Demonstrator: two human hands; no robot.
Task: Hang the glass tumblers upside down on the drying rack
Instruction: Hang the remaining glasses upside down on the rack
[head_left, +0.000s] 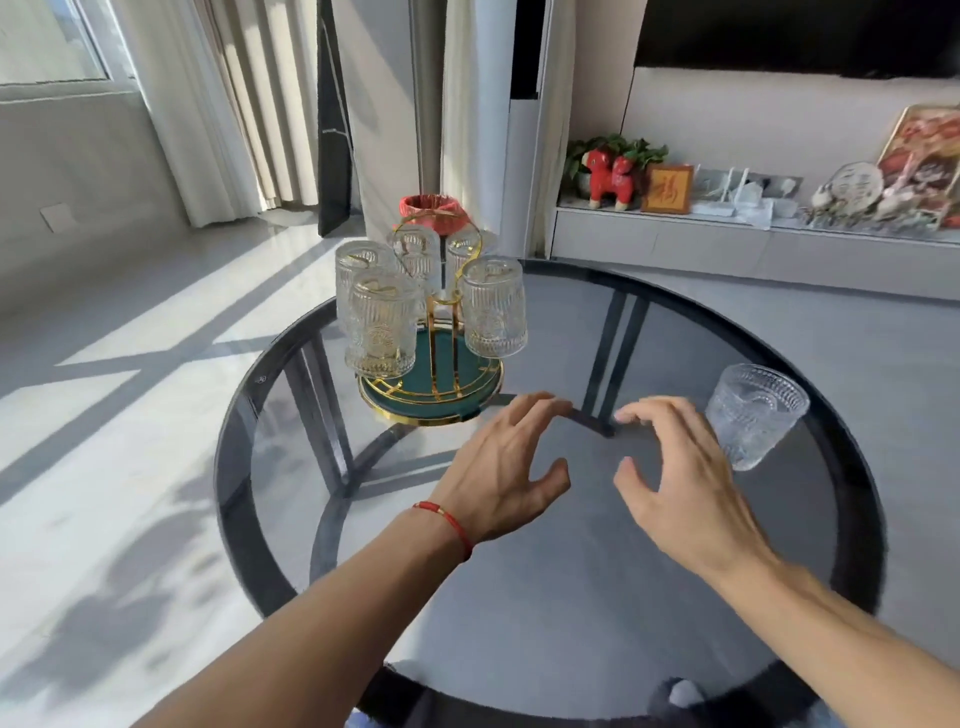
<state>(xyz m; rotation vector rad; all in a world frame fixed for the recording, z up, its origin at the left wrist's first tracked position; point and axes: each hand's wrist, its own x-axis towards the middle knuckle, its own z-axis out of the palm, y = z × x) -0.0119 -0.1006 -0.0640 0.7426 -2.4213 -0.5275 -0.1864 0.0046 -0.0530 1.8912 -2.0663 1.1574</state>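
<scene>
A gold wire drying rack (445, 306) on a round green tray (441, 402) stands at the far left of the round glass table (545, 597). Several ribbed glass tumblers hang upside down on it, among them a front left one (382, 327) and a right one (493, 309). One more tumbler (753, 421) stands upright on the table at the right. My left hand (506, 467) hovers open just in front of the tray. My right hand (680, 478) is open too, its back close beside the upright tumbler, holding nothing.
A red fabric-covered object (434, 214) sits behind the rack. A low shelf along the right wall carries a red toy animal (610, 177), a small framed picture (667, 188) and ornaments. Curtains and sunlit floor lie to the left.
</scene>
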